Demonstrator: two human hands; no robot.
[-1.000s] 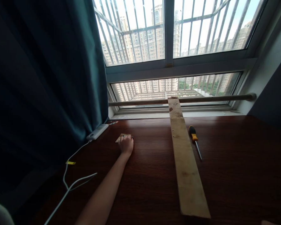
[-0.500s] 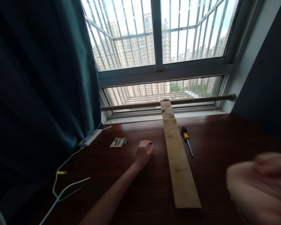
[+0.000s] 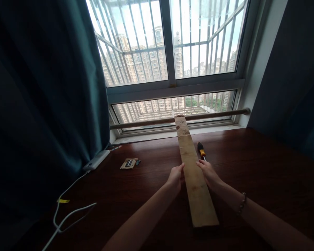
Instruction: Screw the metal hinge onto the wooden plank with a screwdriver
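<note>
A long wooden board [image 3: 196, 184] lies lengthwise on the dark red-brown table [image 3: 146, 195], its far end by the window rail. My left hand [image 3: 176, 176] grips its left edge, thumb on top and fingers at the side. On the opposite edge, my right hand [image 3: 208, 173] holds the board in the same way, a beaded bracelet [image 3: 242, 203] on that wrist. Just beyond my right hand lies a screwdriver [image 3: 201, 150] with a black and yellow handle; its shaft is partly hidden by the hand.
Left of the board sits a small packet [image 3: 128, 163] with several dark screws [image 3: 138, 162] beside it. A white power strip [image 3: 96, 160] trails a white cable [image 3: 75, 219] near the dark curtain [image 3: 54, 87]. A metal rail [image 3: 146, 122] crosses before the barred window.
My right hand has swung in from the far right and taken the board's right edge. My left hand has moved right from the table onto its left edge. The camera view has shifted slightly.
</note>
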